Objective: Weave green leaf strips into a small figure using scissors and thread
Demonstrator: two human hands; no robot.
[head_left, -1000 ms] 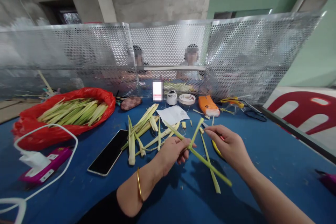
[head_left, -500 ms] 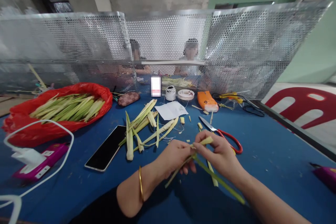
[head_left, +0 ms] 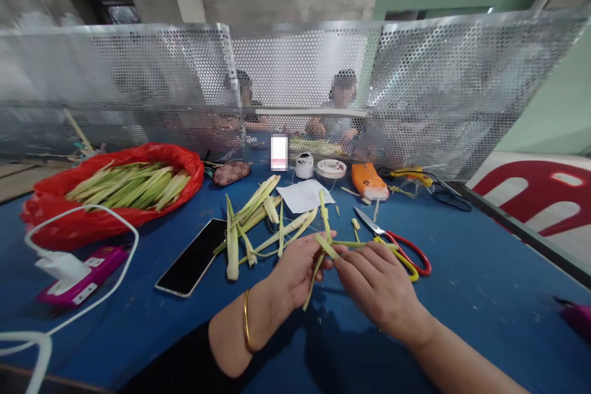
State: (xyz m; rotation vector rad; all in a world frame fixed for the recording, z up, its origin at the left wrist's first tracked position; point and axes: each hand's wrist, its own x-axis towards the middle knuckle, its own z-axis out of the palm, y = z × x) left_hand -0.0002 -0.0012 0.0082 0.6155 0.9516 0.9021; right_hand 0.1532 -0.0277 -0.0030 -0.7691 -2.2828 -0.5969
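Note:
Between both hands are crossed strips of pale green leaf (head_left: 327, 247), with ends sticking out upward, to the right and down. My left hand (head_left: 298, 268), a gold bangle on its wrist, pinches the strips near their crossing. Fingers of my right hand (head_left: 376, 280) are closed on a strip end just right of it; the fingertips are partly hidden. Scissors with red and yellow handles (head_left: 409, 252) lie open-bladed beyond my right hand. A loose pile of leaf strips (head_left: 252, 221) rests on the blue table (head_left: 484, 295) left of my hands.
At left stand a red plastic bag (head_left: 50, 197) of leaves, a purple power strip (head_left: 85, 274) with a white cable and a black phone (head_left: 191, 258). White paper (head_left: 305, 196), thread (head_left: 304, 166), a tape roll (head_left: 331, 168) and an orange packet (head_left: 369, 181) lie behind. A perforated metal screen (head_left: 300, 55) separates two people.
My right hand has turned palm-down and moved lower beside the crossing. The strip that hung toward lower right has shifted; ends now point up and right. The whole view has moved slightly.

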